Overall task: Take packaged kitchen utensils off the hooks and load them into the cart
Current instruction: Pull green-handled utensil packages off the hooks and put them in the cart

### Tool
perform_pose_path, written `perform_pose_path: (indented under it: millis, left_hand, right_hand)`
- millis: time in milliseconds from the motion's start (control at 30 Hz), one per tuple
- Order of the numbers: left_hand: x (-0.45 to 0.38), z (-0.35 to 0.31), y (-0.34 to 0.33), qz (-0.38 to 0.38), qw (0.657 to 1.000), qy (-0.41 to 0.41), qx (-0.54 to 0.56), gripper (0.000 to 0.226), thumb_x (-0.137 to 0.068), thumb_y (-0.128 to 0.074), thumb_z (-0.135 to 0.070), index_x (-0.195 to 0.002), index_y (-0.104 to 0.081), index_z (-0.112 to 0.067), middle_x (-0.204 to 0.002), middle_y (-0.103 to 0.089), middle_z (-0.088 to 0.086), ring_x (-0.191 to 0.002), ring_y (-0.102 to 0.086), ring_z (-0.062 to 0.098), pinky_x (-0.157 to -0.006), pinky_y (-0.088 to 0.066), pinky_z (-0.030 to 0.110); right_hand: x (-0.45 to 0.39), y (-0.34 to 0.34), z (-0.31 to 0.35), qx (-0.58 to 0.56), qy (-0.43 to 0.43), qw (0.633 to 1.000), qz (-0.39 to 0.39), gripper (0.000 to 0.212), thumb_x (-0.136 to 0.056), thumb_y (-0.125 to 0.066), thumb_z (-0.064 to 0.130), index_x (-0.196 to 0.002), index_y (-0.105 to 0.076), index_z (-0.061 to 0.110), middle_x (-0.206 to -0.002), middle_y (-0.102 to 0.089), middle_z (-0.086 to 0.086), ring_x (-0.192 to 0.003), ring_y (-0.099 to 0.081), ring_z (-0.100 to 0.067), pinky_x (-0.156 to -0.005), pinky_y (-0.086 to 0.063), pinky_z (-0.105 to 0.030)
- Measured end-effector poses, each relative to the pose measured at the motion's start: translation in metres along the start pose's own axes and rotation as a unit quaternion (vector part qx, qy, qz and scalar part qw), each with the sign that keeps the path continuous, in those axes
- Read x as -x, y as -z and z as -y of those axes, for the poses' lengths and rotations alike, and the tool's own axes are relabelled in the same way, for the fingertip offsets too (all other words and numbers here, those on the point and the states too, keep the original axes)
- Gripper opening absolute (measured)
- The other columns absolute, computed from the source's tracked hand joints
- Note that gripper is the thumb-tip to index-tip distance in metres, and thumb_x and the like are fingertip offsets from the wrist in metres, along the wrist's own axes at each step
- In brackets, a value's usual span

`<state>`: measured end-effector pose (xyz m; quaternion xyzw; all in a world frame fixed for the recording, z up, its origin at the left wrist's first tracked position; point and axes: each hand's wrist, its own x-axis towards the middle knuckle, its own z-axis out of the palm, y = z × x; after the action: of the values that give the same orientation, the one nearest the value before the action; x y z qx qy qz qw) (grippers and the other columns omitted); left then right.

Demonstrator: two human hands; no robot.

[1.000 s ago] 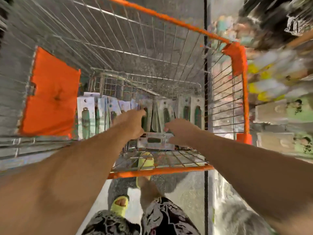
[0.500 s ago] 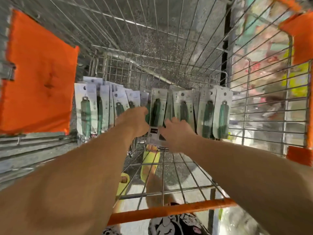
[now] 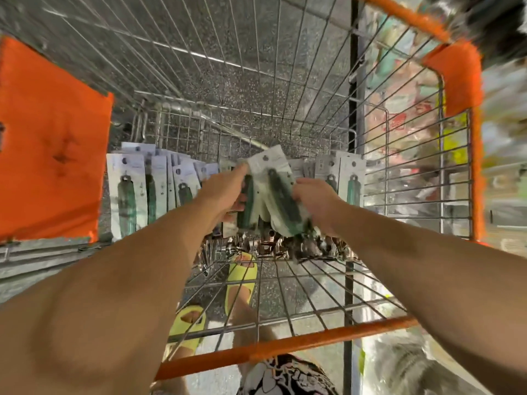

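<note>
A fanned bundle of packaged utensils (image 3: 271, 192) is gripped inside the wire cart (image 3: 313, 342) by the left hand (image 3: 225, 192) and right hand (image 3: 315, 202), fingers curled round it, above packs (image 3: 127, 192) stood upright in the cart.

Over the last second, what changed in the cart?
Both hands have lifted a bunch of packaged utensils up off the cart floor: the left hand grips its left side, the right hand its right. A second ago they were low on a single pack lying flat. The rows of packs standing against the cart wall and the orange flap stayed put.
</note>
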<state>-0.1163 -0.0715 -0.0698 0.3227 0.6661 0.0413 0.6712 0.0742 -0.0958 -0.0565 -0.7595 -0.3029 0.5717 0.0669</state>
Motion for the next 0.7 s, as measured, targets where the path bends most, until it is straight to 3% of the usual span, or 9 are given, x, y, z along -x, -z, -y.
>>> perform_pose_path:
  millis: [33,100,200,300,367,433,500,567,700]
  left_hand:
    - [0.001,-0.003,-0.003,0.041,0.999,-0.002,0.034,0.053,-0.106,-0.047,-0.056,-0.128,-0.064,-0.010,-0.115,-0.072,0.013,-0.102,-0.070,0.026,-0.090,-0.054,0.043]
    - [0.004,-0.008,-0.013,0.092,0.994,-0.013,0.050,0.046,-0.100,-0.065,-0.046,-0.132,-0.061,-0.013,-0.121,-0.072,0.015,-0.109,-0.071,0.031,-0.098,-0.057,0.053]
    - [0.004,-0.017,-0.029,0.093,0.994,-0.021,0.047,0.056,-0.090,-0.079,-0.025,-0.138,-0.054,-0.011,-0.115,-0.074,0.014,-0.098,-0.076,0.031,-0.082,-0.065,0.046]
    - [0.003,-0.025,-0.045,0.113,0.993,-0.041,0.011,0.053,-0.093,-0.076,-0.012,-0.140,-0.051,-0.009,-0.109,-0.070,0.009,-0.091,-0.073,0.025,-0.067,-0.063,0.035]
    - [0.000,-0.025,-0.055,0.114,0.993,-0.032,-0.017,0.043,-0.095,-0.073,-0.009,-0.132,-0.052,-0.005,-0.112,-0.066,0.010,-0.100,-0.069,0.030,-0.083,-0.063,0.043]
    - [0.000,-0.027,-0.065,0.107,0.994,-0.019,-0.026,0.029,-0.096,-0.073,-0.011,-0.116,-0.052,-0.008,-0.120,-0.065,0.015,-0.112,-0.066,0.038,-0.100,-0.056,0.058]
    - [-0.006,-0.025,-0.076,0.106,0.994,-0.016,-0.015,0.047,-0.088,-0.082,-0.020,-0.123,-0.054,-0.008,-0.125,-0.066,0.019,-0.116,-0.066,0.040,-0.102,-0.054,0.062]
    - [-0.022,-0.018,-0.088,0.117,0.993,-0.012,-0.016,0.078,-0.068,-0.092,-0.032,-0.133,-0.054,-0.008,-0.126,-0.068,0.015,-0.115,-0.068,0.037,-0.100,-0.056,0.059]
    - [-0.026,-0.012,-0.102,0.134,0.991,-0.001,-0.020,0.030,-0.092,-0.078,-0.013,-0.114,-0.058,-0.009,-0.122,-0.071,0.015,-0.112,-0.070,0.036,-0.100,-0.057,0.058]
  right_hand:
    - [0.002,0.000,0.004,-0.052,0.004,0.999,0.017,0.031,-0.101,-0.049,0.004,-0.129,-0.063,0.006,-0.093,-0.058,0.004,-0.082,-0.059,-0.004,-0.080,-0.057,-0.019]
    - [0.006,-0.002,0.009,-0.169,0.000,0.984,0.049,0.032,-0.101,-0.050,0.000,-0.132,-0.058,0.000,-0.099,-0.064,-0.001,-0.081,-0.066,0.000,-0.082,-0.059,-0.023]
    - [0.010,-0.006,0.011,-0.296,-0.057,0.952,0.044,0.016,-0.101,-0.054,0.004,-0.113,-0.064,0.010,-0.108,-0.071,-0.013,-0.084,-0.075,-0.022,-0.079,-0.063,-0.042]
    - [0.008,0.000,0.000,-0.194,-0.034,0.971,-0.133,0.008,-0.099,-0.060,0.016,-0.099,-0.069,0.016,-0.093,-0.074,-0.004,-0.084,-0.075,-0.022,-0.076,-0.064,-0.041]
    - [0.009,0.014,-0.010,-0.095,-0.028,0.959,-0.267,0.007,-0.097,-0.061,0.018,-0.102,-0.063,0.022,-0.096,-0.063,0.005,-0.079,-0.066,-0.015,-0.063,-0.060,-0.030]
    - [0.010,0.029,-0.022,-0.042,-0.051,0.937,-0.342,0.026,-0.092,-0.068,0.014,-0.115,-0.058,0.022,-0.109,-0.050,0.003,-0.089,-0.060,-0.017,-0.075,-0.060,-0.031]
    - [0.009,0.038,-0.031,-0.003,-0.072,0.935,-0.348,0.048,-0.086,-0.074,0.007,-0.127,-0.051,0.015,-0.117,-0.047,-0.002,-0.100,-0.057,-0.020,-0.088,-0.057,-0.034]
    - [0.009,0.035,-0.032,0.021,-0.076,0.951,-0.298,0.059,-0.087,-0.075,0.005,-0.134,-0.041,0.009,-0.119,-0.048,-0.006,-0.104,-0.055,-0.022,-0.086,-0.053,-0.028]
    - [0.004,0.031,-0.030,0.059,-0.092,0.946,-0.304,0.069,-0.086,-0.075,0.003,-0.142,-0.037,0.007,-0.136,-0.047,-0.012,-0.124,-0.049,-0.028,-0.105,-0.046,-0.035]
